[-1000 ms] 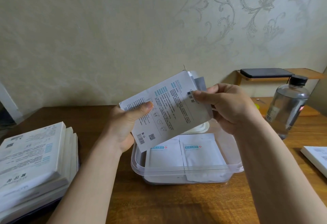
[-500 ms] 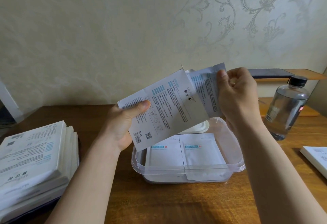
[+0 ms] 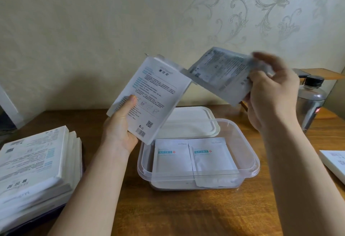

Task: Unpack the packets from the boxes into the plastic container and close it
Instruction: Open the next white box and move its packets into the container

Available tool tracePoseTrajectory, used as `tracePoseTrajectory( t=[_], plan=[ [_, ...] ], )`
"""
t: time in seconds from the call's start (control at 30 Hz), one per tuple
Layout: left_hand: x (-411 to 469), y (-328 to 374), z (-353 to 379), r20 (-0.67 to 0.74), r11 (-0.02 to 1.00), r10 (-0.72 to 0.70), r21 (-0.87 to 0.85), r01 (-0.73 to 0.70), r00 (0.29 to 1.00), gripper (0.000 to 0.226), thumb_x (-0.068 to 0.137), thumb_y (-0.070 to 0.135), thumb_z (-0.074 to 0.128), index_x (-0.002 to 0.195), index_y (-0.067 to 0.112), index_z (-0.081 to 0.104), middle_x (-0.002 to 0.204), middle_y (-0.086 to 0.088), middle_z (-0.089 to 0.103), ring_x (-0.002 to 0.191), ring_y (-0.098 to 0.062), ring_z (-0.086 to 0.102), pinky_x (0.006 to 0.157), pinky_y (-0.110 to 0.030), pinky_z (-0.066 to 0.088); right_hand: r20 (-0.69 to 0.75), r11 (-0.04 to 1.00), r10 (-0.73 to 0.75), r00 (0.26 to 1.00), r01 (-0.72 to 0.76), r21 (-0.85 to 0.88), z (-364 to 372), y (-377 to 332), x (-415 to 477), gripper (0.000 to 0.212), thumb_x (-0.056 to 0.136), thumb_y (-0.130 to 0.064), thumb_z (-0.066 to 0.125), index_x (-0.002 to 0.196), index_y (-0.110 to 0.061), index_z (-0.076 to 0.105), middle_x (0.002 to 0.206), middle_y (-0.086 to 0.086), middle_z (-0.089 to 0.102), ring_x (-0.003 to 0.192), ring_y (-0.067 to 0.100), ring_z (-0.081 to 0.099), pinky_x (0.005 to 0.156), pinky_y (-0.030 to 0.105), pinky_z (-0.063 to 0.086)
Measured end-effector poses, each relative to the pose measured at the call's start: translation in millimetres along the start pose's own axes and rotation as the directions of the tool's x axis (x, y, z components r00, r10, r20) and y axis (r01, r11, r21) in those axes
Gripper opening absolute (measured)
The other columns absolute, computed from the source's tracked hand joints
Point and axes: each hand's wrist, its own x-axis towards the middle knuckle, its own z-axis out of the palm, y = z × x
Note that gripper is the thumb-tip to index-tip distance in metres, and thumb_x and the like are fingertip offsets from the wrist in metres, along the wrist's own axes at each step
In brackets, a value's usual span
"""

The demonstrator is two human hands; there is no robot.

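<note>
Box (image 3: 151, 97) in the left hand (image 3: 121, 133), packets (image 3: 222, 73) in the right hand (image 3: 270, 94).
Left fingers curl round the tilted box; right fingers pinch the blurry packets just beside its top end — both above the open container (image 3: 250, 163) on the bench (image 3: 168, 213), where two flat packets (image 3: 173, 159) lie, lid (image 3: 190, 122) behind.

Soft dim light; right hand (image 3: 270, 94) motion-blurred

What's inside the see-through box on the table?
In the plastic container lie two white packets side by side, a left packet and a right packet. Anything under them is hidden.
</note>
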Motion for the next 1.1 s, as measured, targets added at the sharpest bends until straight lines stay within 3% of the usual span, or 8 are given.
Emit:
tracePoseTrajectory(
  t=[0.07, 0.13, 0.23, 0.37, 0.53, 0.77, 0.97, 1.1],
  plan=[
    [2.2, -2.7, 0.4, -0.041, 0.999, 0.018, -0.043, -0.019, 0.999, 0.058, 0.073, 0.029, 0.081, 0.129, 0.018, 0.067, 0.12, -0.009, 0.075, 0.111, -0.032, 0.072, 0.092, -0.055, 0.058, 0.152, 0.989, 0.09, 0.984, -0.106, 0.104, -0.3, -2.8, -1.4, 0.043, 0.086, 0.013, 0.037, 0.089, -0.009, 0.074, 0.091, 0.014, 0.067, 0.081, 0.026, 0.07, 0.06, 0.037, 0.059],
    [3.6, -4.8, 0.0, -0.083, 0.997, 0.013, -0.081, -0.02, 0.996, 0.054, 0.075, 0.029, 0.08, 0.127, 0.02, 0.067, 0.118, -0.009, 0.076, 0.108, -0.031, 0.073, 0.089, -0.055, 0.059, 0.296, 0.987, 0.102, 0.95, -0.134, 0.093, -0.9, -0.6, -1.9, 0.051, 0.08, 0.022, 0.033, 0.093, -0.006, 0.074, 0.096, 0.018, 0.07, 0.093, 0.028, 0.073, 0.073, 0.045, 0.061],
    [6.5, -9.0, -2.4, -0.131, 0.994, 0.0, -0.107, -0.014, 0.991, 0.048, 0.081, 0.029, 0.08, 0.127, 0.02, 0.067, 0.115, -0.008, 0.077, 0.103, -0.03, 0.075, 0.079, -0.053, 0.062, 0.346, 0.994, -0.047, 0.937, 0.079, -0.079, 0.4, 4.5, -3.8, 0.045, 0.085, 0.02, 0.053, 0.094, -0.017, 0.076, 0.1, 0.009, 0.073, 0.1, 0.023, 0.072, 0.084, 0.043, 0.061],
    [9.3, -10.5, -3.0, -0.174, 0.988, 0.01, -0.151, -0.036, 0.985, 0.047, 0.085, 0.028, 0.08, 0.128, 0.017, 0.064, 0.113, -0.01, 0.077, 0.101, -0.032, 0.076, 0.079, -0.053, 0.061, 0.332, 0.844, -0.216, 0.918, 0.347, -0.41, -1.7, 10.1, 1.5, 0.016, 0.085, -0.019, 0.075, 0.085, -0.035, 0.075, 0.118, -0.005, 0.064, 0.112, 0.003, 0.061, 0.093, 0.033, 0.051],
    [7.8, -11.4, -0.1, -0.185, 0.987, 0.029, -0.152, -0.058, 0.982, 0.043, 0.089, 0.032, 0.076, 0.127, 0.017, 0.065, 0.113, -0.009, 0.077, 0.102, -0.03, 0.076, 0.079, -0.049, 0.062, 0.367, 0.826, 0.005, 0.93, 0.203, -0.525, 8.3, 20.5, -6.0, 0.011, 0.083, -0.016, 0.07, 0.073, -0.015, 0.072, 0.061, -0.003, 0.067, 0.054, 0.009, 0.057, 0.052, 0.028, 0.05],
    [4.3, -9.9, 3.8, -0.153, 0.983, 0.029, -0.174, -0.056, 0.988, 0.039, 0.094, 0.027, 0.072, 0.129, 0.014, 0.062, 0.114, -0.008, 0.077, 0.099, -0.029, 0.077, 0.085, -0.052, 0.062, 0.427, 0.85, 0.364, 0.828, -0.108, -0.516, 30.0, 46.9, -26.4, 0.006, 0.089, 0.003, 0.062, 0.091, 0.006, 0.067, 0.089, 0.029, 0.072, 0.08, 0.044, 0.072, 0.067, 0.06, 0.06],
    [2.1, -12.6, 7.6, -0.15, 0.984, 0.006, -0.177, -0.033, 0.989, 0.037, 0.093, 0.026, 0.074, 0.127, 0.015, 0.062, 0.111, -0.008, 0.078, 0.095, -0.028, 0.077, 0.077, -0.046, 0.063, 0.465, 0.788, 0.525, 0.713, -0.202, -0.581, 42.2, 64.3, -42.0, 0.015, 0.087, 0.007, 0.063, 0.086, -0.006, 0.069, 0.097, 0.025, 0.071, 0.082, 0.038, 0.073, 0.071, 0.051, 0.062],
    [1.6, -14.6, 10.6, -0.132, 0.984, -0.005, -0.176, -0.018, 0.991, 0.04, 0.092, 0.027, 0.074, 0.128, 0.015, 0.063, 0.112, -0.008, 0.078, 0.098, -0.029, 0.077, 0.078, -0.047, 0.063, 0.476, 0.738, 0.529, 0.702, -0.104, -0.666, 45.3, 73.0, -45.9, 0.017, 0.083, 0.007, 0.065, 0.09, -0.008, 0.07, 0.097, 0.024, 0.071, 0.088, 0.039, 0.071, 0.074, 0.053, 0.062]
  ],
)
